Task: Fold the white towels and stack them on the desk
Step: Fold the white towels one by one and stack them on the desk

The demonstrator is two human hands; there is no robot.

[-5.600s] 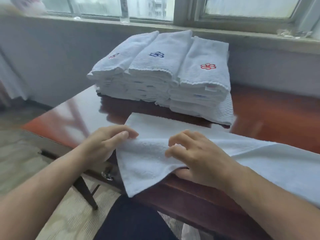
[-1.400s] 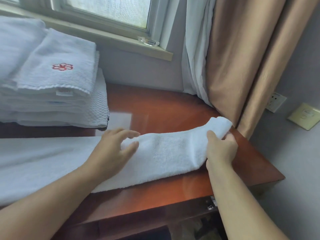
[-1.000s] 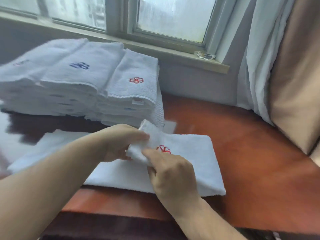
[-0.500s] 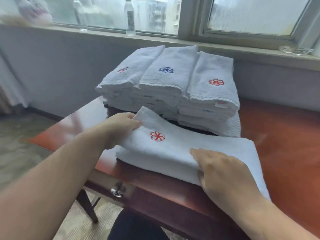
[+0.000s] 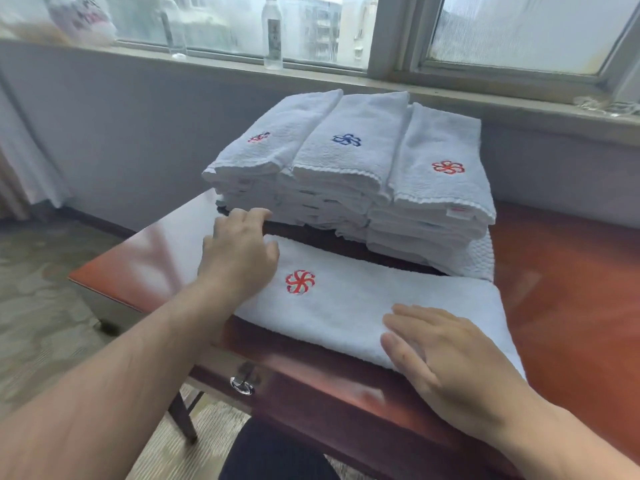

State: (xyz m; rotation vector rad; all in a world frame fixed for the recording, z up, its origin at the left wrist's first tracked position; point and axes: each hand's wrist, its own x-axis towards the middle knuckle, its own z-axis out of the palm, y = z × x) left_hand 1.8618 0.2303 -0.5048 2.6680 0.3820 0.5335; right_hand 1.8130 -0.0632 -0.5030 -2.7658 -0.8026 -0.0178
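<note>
Pressing my right hand (image 5: 446, 355) flat on the folded towel (image 5: 363, 306) at the front of the desk (image 5: 571, 289), I rest my left hand (image 5: 239, 254), fingers relaxed, on its left end; the stack (image 5: 346, 174) sits just behind.

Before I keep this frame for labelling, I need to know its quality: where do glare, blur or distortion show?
Head view: pale window glare washes the left corner of the desk; the left hand and drawer pull are slightly smeared; the right window frame leans, wide-lens distortion; the red emblem on the front towel reads clearly.
</note>
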